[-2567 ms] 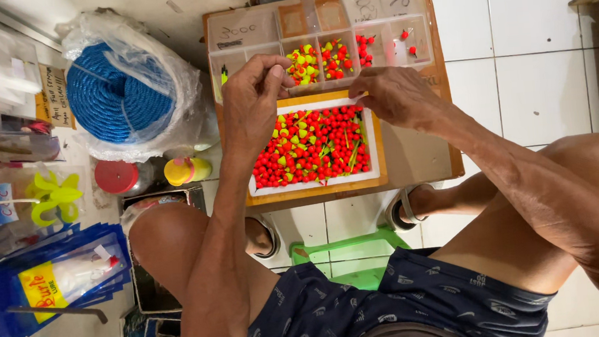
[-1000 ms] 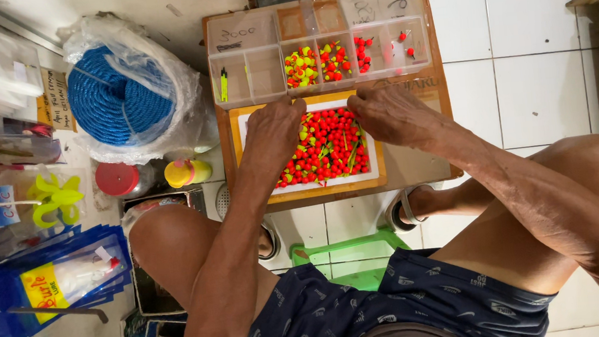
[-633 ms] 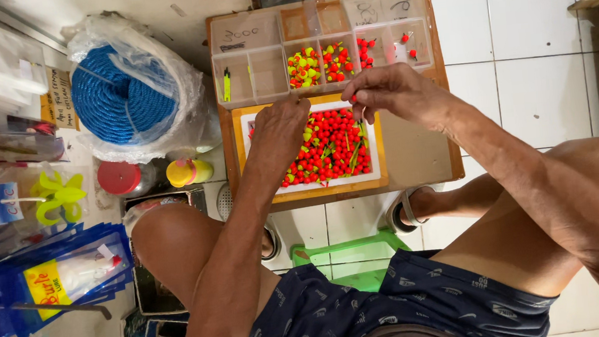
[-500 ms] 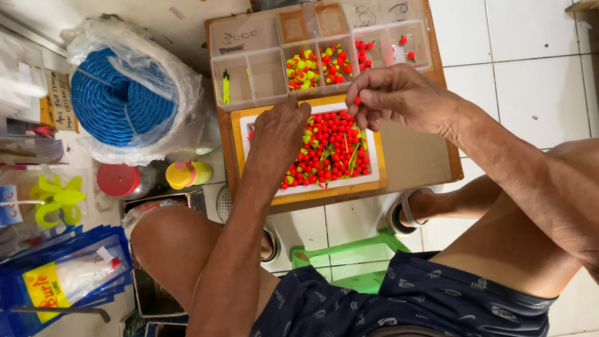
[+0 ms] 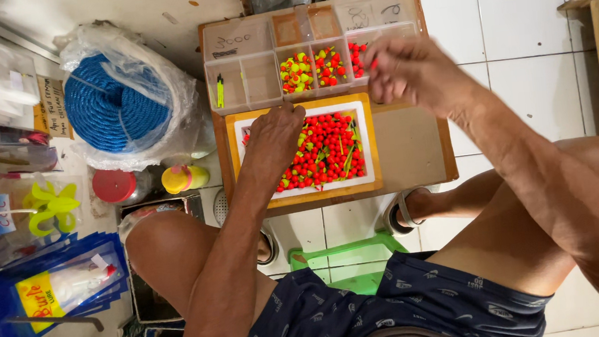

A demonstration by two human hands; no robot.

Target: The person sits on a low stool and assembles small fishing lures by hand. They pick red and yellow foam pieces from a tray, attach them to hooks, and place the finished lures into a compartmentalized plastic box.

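We sit over a low wooden tabletop [image 5: 413,144], sorting small red and yellow-green floats. Our left hand [image 5: 275,136] rests with curled fingers in the pile of floats [image 5: 326,148] inside the white tray [image 5: 366,141], seemingly gathering some. Our right hand [image 5: 407,72] hangs over the right cells of the clear compartment box [image 5: 245,43], fingertips bunched as if pinching a float, though blur keeps us from telling what it holds.

By our judgement the sorting is early to midway: three cells hold small batches, one holds a lone yellow stick float [image 5: 220,90], the rest look bare, and the tray is still thickly covered.

Room is tight to the left, where a bagged blue rope coil [image 5: 117,108] presses near the box. The tabletop's right side lies bare, its edge meeting white floor tiles [image 5: 517,12].
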